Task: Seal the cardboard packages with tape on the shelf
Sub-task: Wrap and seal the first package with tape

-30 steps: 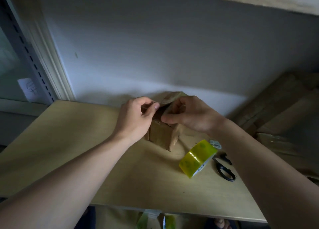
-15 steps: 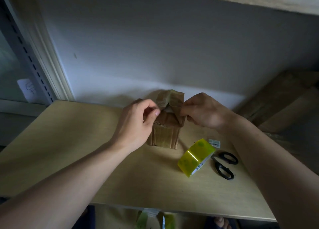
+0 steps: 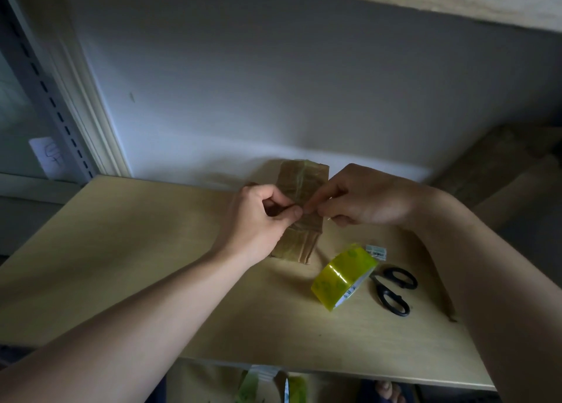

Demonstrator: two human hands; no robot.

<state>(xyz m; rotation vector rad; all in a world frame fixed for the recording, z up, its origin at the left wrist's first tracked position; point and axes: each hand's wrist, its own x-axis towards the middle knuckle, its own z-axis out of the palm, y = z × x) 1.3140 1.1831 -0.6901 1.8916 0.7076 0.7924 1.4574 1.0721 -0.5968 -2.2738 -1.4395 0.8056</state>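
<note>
Head view is showing both hands, left hand [image 3: 258, 220] and right hand [image 3: 362, 199], pinching what is probably tape on the cardboard package [image 3: 299, 217]; pressing it flat along the seam is mattering most.

A matt brown cardboard package [image 3: 299, 217] stands on a pale, smooth wood-grain shelf [image 3: 137, 250], near a glossy yellow-tinted plastic tape roll [image 3: 343, 276] and black plastic-handled scissors [image 3: 393, 290].

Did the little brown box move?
Yes. The cardboard package turned and stood up taller, with its top leaning toward the wall, while the tape roll stayed put.
</note>
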